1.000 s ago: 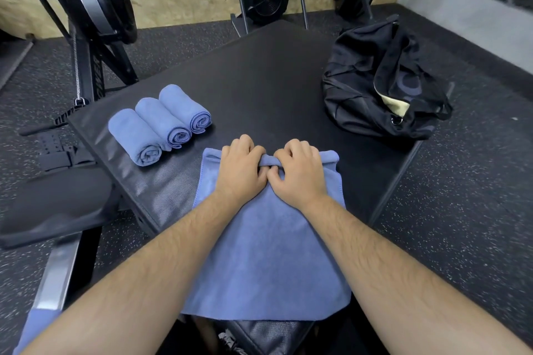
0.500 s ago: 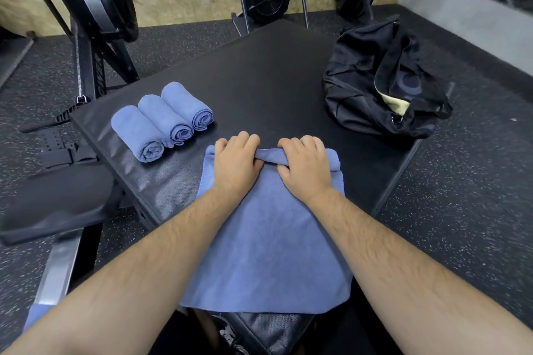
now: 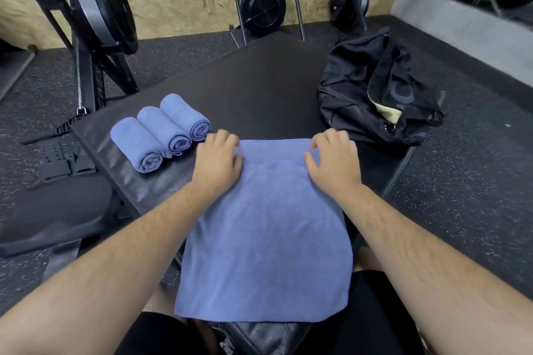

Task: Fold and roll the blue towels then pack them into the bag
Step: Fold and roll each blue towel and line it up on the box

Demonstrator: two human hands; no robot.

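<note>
1. The blue towel (image 3: 265, 239) lies spread on the near part of the black padded surface (image 3: 259, 81); its far edge is turned over into a narrow band with a stitched seam showing; its near edge hangs past the near end of the surface, towards the person's lap, and hides that end.
2. The left hand (image 3: 217, 158) sits on the towel's far left corner and the right hand (image 3: 334, 158) on the far right corner, well apart from each other; each has its fingers bent over the turned band and its thumb laid on the cloth, clamping the fold; the fingertips are tucked under the knuckles and hidden.
3. Three rolled towels (image 3: 161, 131) lie side by side and touching on the left of the surface, just beside the left hand; their spiral ends face near and right.
4. The black bag (image 3: 372, 95) slumps on the far right of the surface, apart from the right hand; its mouth gapes on a strip of pale lining (image 3: 386, 111); what is inside cannot be made out.
5. A black exercise machine (image 3: 98, 3) stands far left on the speckled floor (image 3: 476, 181), cut off by the top edge; both forearms run out of the near corners.
</note>
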